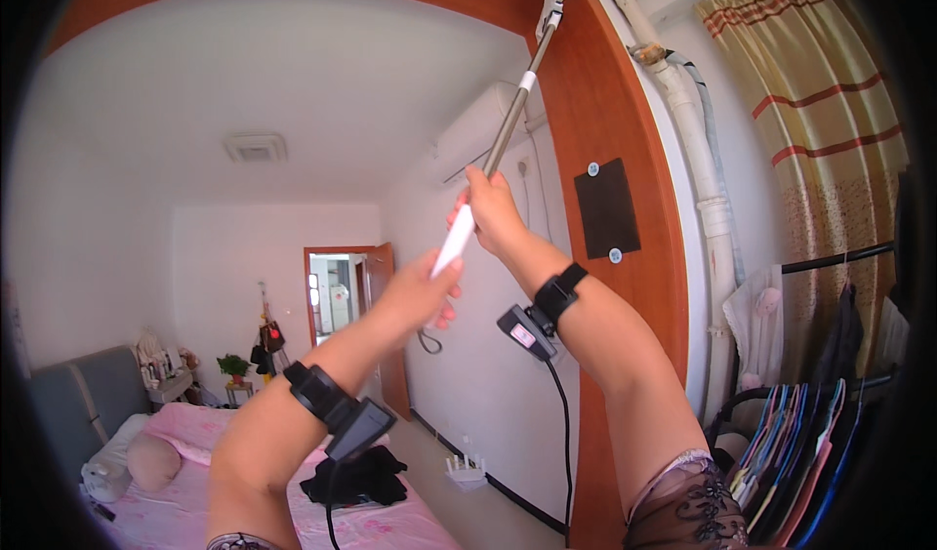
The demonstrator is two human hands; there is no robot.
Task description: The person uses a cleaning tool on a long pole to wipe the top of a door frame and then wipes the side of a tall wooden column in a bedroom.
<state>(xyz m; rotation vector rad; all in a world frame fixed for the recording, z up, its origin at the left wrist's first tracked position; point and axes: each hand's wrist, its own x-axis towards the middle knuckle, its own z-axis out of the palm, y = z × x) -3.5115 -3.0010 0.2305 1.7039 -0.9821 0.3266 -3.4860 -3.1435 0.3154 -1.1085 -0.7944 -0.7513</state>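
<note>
A long metal pole with a white handle (456, 239) rises away from me at a slant. My left hand (419, 291) grips the lower end of the white handle, where a cord loop hangs. Higher up, my right hand (492, 206) is closed around the pole near the top of the handle. The pole's white head (553, 7) is at the upper corner of the brown wooden door frame (607, 133); whether it touches the wood I cannot tell. Both wrists wear black straps with small cabled devices.
An air conditioner (479, 129) hangs behind the pole. White pipes (681, 103) and a curtain (812, 111) are right, above a rack of hangers (798, 433). A pink bed (395, 528) with dark clothes (355, 475) lies lower left. A white router (465, 469) is on the floor.
</note>
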